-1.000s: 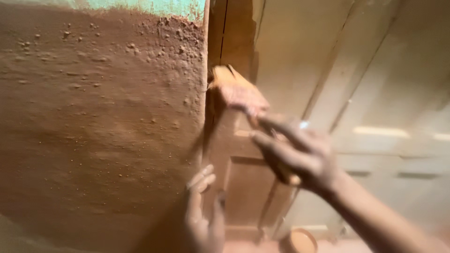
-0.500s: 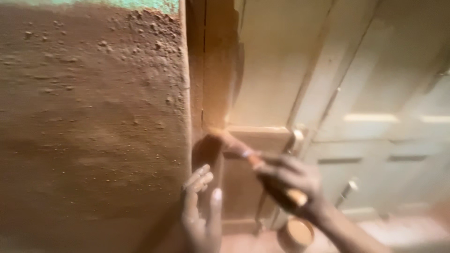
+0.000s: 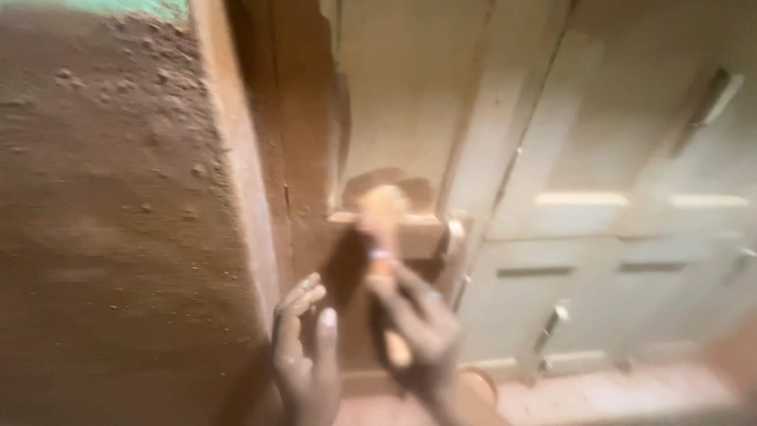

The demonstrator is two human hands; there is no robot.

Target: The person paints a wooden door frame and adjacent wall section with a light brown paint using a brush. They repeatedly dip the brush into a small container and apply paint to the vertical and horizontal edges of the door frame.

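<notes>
My right hand [image 3: 422, 335] grips the wooden handle of a paintbrush [image 3: 382, 237]. Its bristles press against the reddish-brown painted part of a panelled door [image 3: 410, 118], at the ledge of a cross rail. My left hand [image 3: 303, 355] is raised just left of it, fingers apart and empty, close to the door frame [image 3: 236, 158]. The picture is blurred by motion.
A rough reddish-brown plastered wall [image 3: 102, 221] fills the left, with a green strip at the top. A second pale panelled door leaf [image 3: 631, 237] with metal bolts stands to the right. A small round container [image 3: 481, 386] sits on the floor below my right hand.
The brush has moved down and to the right, from the frame's edge onto the door's cross rail. The view has shifted rightward, and my left hand stays raised beside the frame.
</notes>
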